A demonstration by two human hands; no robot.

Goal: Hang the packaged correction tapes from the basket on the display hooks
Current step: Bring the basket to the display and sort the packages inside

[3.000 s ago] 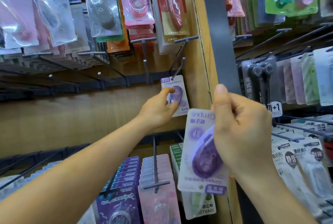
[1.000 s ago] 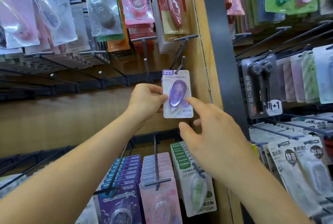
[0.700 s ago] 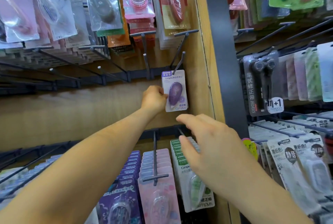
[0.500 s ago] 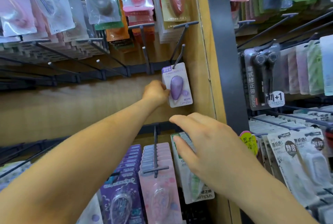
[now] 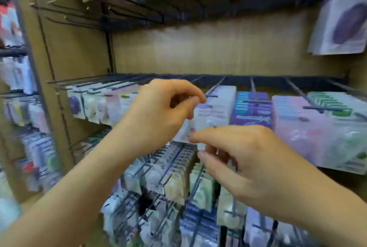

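Far left of the grips, pale packs (image 5: 89, 105) hang in a row on black hooks (image 5: 103, 81), with bare hooks (image 5: 89, 14) above them. The left hand (image 5: 158, 113) is curled, thumb and forefinger pressed together in a pinching grip on the top edge of a white correction tape pack (image 5: 210, 115). The pack sits between the two grips, against a stack on one hook (the blur hides whether it is threaded on). Below it, the right hand (image 5: 244, 159) pinches the pack's bottom edge between forefinger and thumb. Right of the grips hang purple packs (image 5: 252, 111), then pink packs (image 5: 297, 127) and green-topped packs (image 5: 337, 107). High to the right, a purple tape pack (image 5: 341, 22) hangs against the wooden back panel (image 5: 208, 48).
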